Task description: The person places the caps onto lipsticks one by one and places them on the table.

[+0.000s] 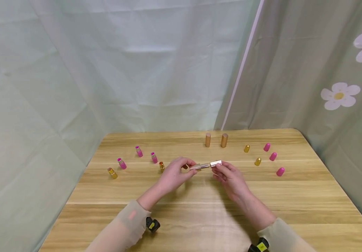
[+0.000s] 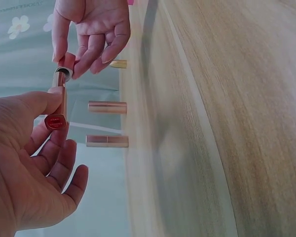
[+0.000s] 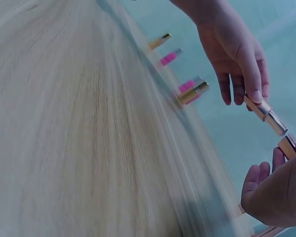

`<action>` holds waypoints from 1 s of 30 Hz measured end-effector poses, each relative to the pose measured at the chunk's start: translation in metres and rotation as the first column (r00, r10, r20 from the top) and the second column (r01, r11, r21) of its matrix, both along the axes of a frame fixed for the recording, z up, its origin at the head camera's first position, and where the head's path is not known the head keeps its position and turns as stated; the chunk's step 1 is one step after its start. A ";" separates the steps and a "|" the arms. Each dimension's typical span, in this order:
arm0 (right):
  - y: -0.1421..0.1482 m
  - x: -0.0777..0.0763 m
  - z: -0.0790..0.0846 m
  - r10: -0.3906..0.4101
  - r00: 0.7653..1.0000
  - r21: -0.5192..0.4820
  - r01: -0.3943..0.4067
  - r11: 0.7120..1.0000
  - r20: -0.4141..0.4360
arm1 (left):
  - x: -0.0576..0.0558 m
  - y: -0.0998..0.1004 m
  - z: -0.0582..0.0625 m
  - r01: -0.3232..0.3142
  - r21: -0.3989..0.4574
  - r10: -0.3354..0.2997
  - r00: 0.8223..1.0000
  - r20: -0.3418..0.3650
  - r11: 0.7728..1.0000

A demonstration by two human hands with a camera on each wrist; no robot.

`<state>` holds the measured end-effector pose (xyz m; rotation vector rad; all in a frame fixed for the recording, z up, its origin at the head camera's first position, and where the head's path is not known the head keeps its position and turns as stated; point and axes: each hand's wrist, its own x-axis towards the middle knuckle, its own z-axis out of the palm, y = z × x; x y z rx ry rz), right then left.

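Observation:
Above the middle of the table my left hand (image 1: 172,176) pinches a rose-gold lipstick tube (image 1: 196,167) between thumb and fingers. Its red label (image 2: 55,122) on the base faces the left wrist camera. The thin silvery inner end points right. Facing it, my right hand (image 1: 234,181) holds a rose-gold lipstick cap (image 1: 215,163) by thumb and fingertips, its opening toward the tube. Tube and cap are nearly in line, end to end; whether they touch I cannot tell. Also in the right wrist view are the tube (image 3: 266,114) and cap (image 3: 287,146).
Two rose-gold lipsticks (image 1: 224,140) stand upright at the back. To the right are gold bullet-shaped caps (image 1: 258,161) and pink ones (image 1: 273,156). Pink tube bases (image 1: 122,163) and gold ones (image 1: 112,173) stand at left, one gold base (image 1: 161,167) close beside my left hand.

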<state>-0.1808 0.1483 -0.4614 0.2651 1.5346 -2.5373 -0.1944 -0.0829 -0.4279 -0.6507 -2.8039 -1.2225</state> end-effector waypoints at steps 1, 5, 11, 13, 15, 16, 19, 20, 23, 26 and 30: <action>-0.001 0.000 0.000 0.000 1.000 -0.002 0.000 1.000 0.000 | 0.000 0.000 0.000 0.001 0.001 -0.001 1.000 -0.001 1.000; -0.004 0.001 0.000 0.007 1.000 -0.005 -0.007 1.000 -0.002 | -0.001 0.001 -0.001 0.000 0.001 0.000 1.000 0.003 1.000; -0.008 0.002 0.000 0.007 1.000 -0.006 -0.007 1.000 0.001 | -0.001 0.002 0.001 0.006 0.002 -0.006 1.000 0.008 1.000; -0.010 0.001 -0.001 0.007 1.000 -0.003 -0.007 1.000 0.002 | -0.001 0.003 0.001 0.002 -0.001 -0.002 1.000 0.014 1.000; -0.011 0.001 -0.002 0.012 1.000 0.002 -0.012 1.000 0.001 | -0.002 0.003 0.001 0.008 -0.003 -0.008 1.000 0.005 1.000; -0.012 0.001 -0.002 0.012 1.000 0.004 -0.012 1.000 -0.001 | -0.002 0.003 0.001 0.009 -0.002 -0.009 1.000 0.004 1.000; -0.015 0.000 -0.003 0.018 1.000 0.007 -0.018 1.000 -0.002 | -0.003 0.003 -0.001 0.019 0.011 -0.019 1.000 -0.012 1.000; -0.016 0.000 -0.004 0.022 1.000 0.011 -0.022 1.000 -0.003 | -0.003 0.004 -0.001 0.024 0.016 -0.024 1.000 -0.017 1.000; -0.020 0.000 -0.004 0.033 0.999 0.015 -0.033 0.999 0.000 | -0.002 0.005 -0.001 0.027 0.029 -0.026 1.000 -0.004 0.999; -0.023 0.000 -0.004 0.036 0.999 0.015 -0.036 0.999 0.008 | -0.002 0.006 -0.001 0.030 0.029 -0.030 1.000 0.003 0.999; -0.025 0.002 -0.004 0.025 0.999 0.004 -0.025 1.000 0.020 | -0.002 0.006 -0.002 0.027 0.028 -0.027 1.000 0.012 0.999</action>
